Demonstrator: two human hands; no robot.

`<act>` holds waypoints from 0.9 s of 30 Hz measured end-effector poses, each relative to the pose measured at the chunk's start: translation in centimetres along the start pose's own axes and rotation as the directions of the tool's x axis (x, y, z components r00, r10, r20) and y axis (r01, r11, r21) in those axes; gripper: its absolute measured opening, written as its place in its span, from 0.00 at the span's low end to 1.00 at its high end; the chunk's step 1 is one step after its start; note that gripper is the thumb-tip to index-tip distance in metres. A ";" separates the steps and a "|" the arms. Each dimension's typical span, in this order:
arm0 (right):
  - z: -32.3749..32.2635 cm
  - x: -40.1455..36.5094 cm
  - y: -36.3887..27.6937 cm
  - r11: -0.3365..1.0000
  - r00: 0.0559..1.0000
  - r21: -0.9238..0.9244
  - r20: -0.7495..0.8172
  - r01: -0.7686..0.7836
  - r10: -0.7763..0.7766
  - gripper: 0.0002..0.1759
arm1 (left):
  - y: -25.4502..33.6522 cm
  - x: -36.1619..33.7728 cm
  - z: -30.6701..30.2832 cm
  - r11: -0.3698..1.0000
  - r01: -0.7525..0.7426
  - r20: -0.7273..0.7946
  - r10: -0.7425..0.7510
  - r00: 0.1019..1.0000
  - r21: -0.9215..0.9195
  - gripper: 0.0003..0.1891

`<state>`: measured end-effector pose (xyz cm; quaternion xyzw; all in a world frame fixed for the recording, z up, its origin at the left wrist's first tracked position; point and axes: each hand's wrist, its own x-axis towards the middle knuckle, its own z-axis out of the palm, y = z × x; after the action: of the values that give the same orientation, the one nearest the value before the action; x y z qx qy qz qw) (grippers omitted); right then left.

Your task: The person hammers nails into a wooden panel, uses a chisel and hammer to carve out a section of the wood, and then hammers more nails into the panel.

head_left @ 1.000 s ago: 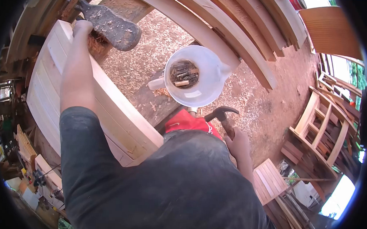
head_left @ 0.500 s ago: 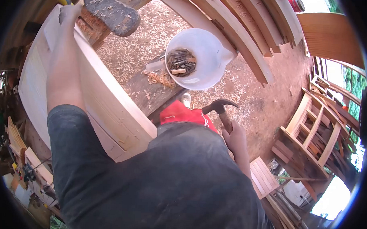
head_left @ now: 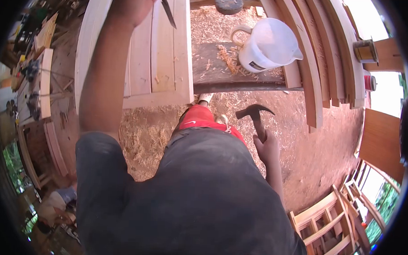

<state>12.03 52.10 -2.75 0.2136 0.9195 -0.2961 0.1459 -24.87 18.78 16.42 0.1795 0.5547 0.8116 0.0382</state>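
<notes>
My right hand is wrapped round the handle of a claw hammer, its dark head up, beside my red shorts. At the top edge, my left hand grips a chisel; the metal blade points down and to the right, and the handle is mostly out of view. Below that hand lies a pale panelled wooden door with a few shavings on it. A translucent plastic jug stands on a dark plank to the right of the panel.
Several long curved boards run down the right side. A tin can and a red can are beyond them. Shavings cover the floor. A wooden frame lies at lower right.
My view has turned, so the door appears more upright and the jug has shifted right. My left hand has come nearer with the chisel. The hammer stays in my right hand.
</notes>
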 end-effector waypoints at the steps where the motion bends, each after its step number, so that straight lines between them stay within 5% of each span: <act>1: 0.1 0.4 0.3 1.000 0.999 0.011 0.031 0.014 -0.014 0.19 | 0.1 -2.4 0.4 0.999 0.041 0.009 -0.041 0.999 -0.007 0.16; 8: 1.3 -1.2 -4.1 0.992 0.994 0.066 0.018 0.104 -0.105 0.21 | -4.9 -8.4 -3.8 0.986 0.166 0.179 -0.159 0.971 -0.026 0.09; 20: 10.5 -6.5 -13.6 0.897 0.948 0.396 -0.157 -0.195 0.275 0.21 | -6.4 -9.0 -8.4 0.971 0.207 0.412 -0.139 0.900 -0.124 0.09; 27: 10.1 -6.9 -13.6 0.927 0.950 0.327 -0.183 -0.182 0.251 0.19 | -6.5 -10.3 -10.4 0.957 0.185 0.453 -0.067 0.889 -0.222 0.08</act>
<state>12.98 33.89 -1.38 0.3661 0.8434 -0.3914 0.0393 -19.62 9.33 4.60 0.3154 0.4315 0.8108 0.2388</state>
